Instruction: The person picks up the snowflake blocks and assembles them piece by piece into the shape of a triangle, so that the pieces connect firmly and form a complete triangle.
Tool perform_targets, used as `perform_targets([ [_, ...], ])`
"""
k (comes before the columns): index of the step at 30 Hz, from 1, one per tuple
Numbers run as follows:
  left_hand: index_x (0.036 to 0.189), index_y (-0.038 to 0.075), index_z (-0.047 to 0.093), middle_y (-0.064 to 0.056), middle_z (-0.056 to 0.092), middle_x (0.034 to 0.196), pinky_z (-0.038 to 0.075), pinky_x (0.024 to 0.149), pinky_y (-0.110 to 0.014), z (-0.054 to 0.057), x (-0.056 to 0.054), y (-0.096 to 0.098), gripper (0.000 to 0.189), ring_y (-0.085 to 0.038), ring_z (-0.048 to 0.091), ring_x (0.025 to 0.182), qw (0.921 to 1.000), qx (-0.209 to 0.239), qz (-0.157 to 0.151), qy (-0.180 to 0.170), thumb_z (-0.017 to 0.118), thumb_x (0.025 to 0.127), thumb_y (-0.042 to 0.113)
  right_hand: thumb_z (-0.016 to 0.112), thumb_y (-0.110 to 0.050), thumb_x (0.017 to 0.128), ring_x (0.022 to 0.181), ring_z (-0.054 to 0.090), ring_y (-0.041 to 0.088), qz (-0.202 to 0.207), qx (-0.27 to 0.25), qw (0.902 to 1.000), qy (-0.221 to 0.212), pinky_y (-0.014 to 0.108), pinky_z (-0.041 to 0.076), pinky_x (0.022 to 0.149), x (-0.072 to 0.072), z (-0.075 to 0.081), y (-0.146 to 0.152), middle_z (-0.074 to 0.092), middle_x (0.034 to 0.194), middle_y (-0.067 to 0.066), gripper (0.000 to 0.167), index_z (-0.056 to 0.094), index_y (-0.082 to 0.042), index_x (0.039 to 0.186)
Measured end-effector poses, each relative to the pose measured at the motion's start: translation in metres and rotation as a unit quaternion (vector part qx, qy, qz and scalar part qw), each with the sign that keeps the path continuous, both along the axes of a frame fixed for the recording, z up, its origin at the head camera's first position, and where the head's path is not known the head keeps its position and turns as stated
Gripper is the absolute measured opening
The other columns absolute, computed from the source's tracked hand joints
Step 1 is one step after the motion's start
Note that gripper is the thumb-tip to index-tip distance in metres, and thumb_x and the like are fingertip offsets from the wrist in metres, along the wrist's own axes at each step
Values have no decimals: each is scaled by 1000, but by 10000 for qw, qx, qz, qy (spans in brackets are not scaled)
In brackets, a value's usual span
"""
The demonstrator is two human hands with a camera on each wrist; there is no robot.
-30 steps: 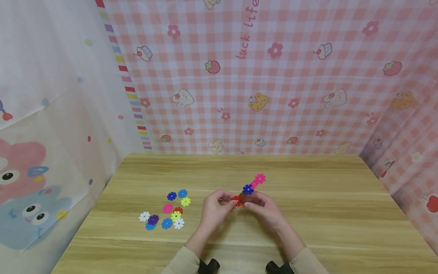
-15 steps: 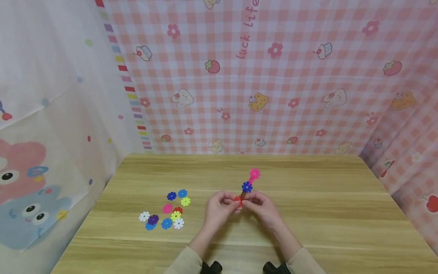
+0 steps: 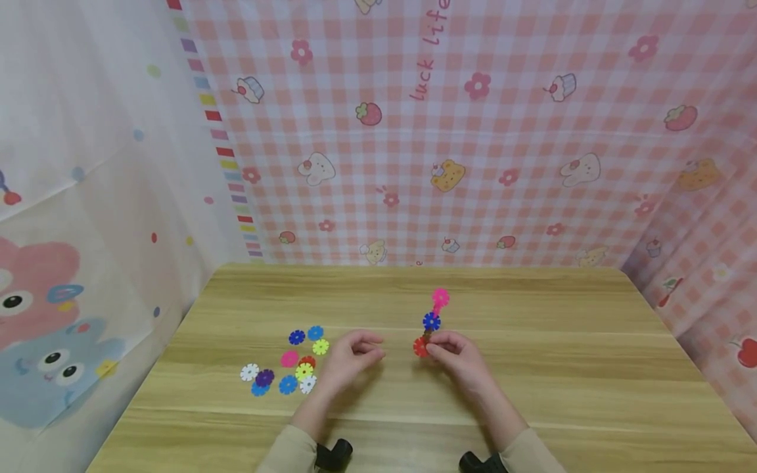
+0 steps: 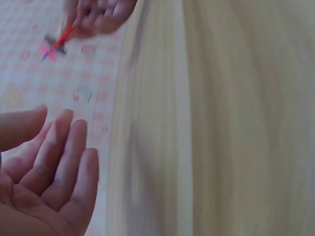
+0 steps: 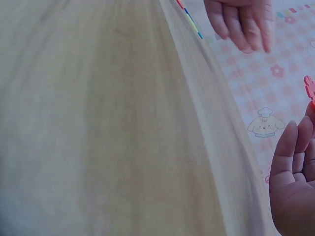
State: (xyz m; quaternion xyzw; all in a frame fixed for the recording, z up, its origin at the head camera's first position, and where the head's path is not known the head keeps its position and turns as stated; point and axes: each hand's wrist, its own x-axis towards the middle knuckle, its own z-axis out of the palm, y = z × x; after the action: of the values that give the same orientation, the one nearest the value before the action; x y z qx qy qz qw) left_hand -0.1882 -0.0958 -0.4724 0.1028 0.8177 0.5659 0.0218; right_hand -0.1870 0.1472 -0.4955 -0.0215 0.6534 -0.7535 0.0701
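In the head view my right hand (image 3: 460, 360) pinches a chain of linked snowflake discs near its lower end. A red snowflake disc (image 3: 420, 347) forms that end, followed by a brown one partly behind the fingertips, a dark blue disc (image 3: 432, 321) and pink discs (image 3: 440, 298) at the top. My left hand (image 3: 350, 362) is apart from the chain, holding nothing, its fingers loosely bent. The left wrist view shows the left palm (image 4: 54, 182) facing up with the chain beyond it. In the right wrist view only the edge of the red disc (image 5: 309, 90) shows.
To the left on the wooden table (image 3: 562, 368) lie several loose discs, among them a yellow disc (image 3: 321, 347), a white disc (image 3: 250, 372) and a purple disc (image 3: 265, 378). Some overlap. A pink checked cloth (image 3: 402, 144) hangs behind the table.
The left hand has let go of the red disc and moved left, toward the loose discs. The right hand still holds the chain, which now includes the red disc at its lower end.
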Motion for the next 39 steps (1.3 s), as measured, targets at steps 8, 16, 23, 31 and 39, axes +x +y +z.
perform_targets([
  [8, 106, 1, 71, -3, 72, 88, 54, 77, -32, 3, -8, -45, 20, -17, 66, 83, 9978, -608, 177, 203, 75, 87, 6, 63, 7, 89, 78, 63, 13, 45, -67, 10000, -35, 27, 56, 74, 0, -1, 4, 66, 87, 0, 10, 64, -1, 96],
  [16, 111, -2, 68, -6, 72, 94, 55, 73, -29, 6, -11, -96, 24, -21, 66, 88, 9959, -791, 438, -43, 74, 88, 5, 61, 8, 90, 78, 62, 15, 28, 0, 10000, -70, 28, 56, 75, -1, -1, 8, 65, 87, 0, 10, 64, 1, 98],
  [23, 117, -3, 66, -12, 70, 106, 55, 79, -28, 1, -13, -133, 31, -24, 66, 96, 9963, -753, 392, -92, 73, 90, 9, 61, 8, 90, 78, 63, 14, 15, -49, 10000, -69, 27, 56, 74, -1, 0, 9, 65, 88, 0, 11, 64, 1, 98],
  [31, 116, -4, 68, -14, 71, 107, 52, 84, -30, 0, -13, -150, 35, -24, 65, 97, 9940, -957, 440, -311, 78, 85, 10, 62, 7, 90, 79, 63, 16, -38, 64, 9999, -134, 28, 56, 75, 0, 1, 12, 66, 90, 3, 11, 63, 5, 101],
  [39, 114, -2, 69, -14, 70, 109, 50, 88, -32, -3, -14, -157, 33, -24, 63, 100, 9934, -810, 419, -695, 79, 84, 8, 61, 10, 89, 78, 63, 15, -42, 28, 10000, -69, 28, 56, 75, 0, 0, 13, 66, 89, 1, 12, 63, 4, 100],
])
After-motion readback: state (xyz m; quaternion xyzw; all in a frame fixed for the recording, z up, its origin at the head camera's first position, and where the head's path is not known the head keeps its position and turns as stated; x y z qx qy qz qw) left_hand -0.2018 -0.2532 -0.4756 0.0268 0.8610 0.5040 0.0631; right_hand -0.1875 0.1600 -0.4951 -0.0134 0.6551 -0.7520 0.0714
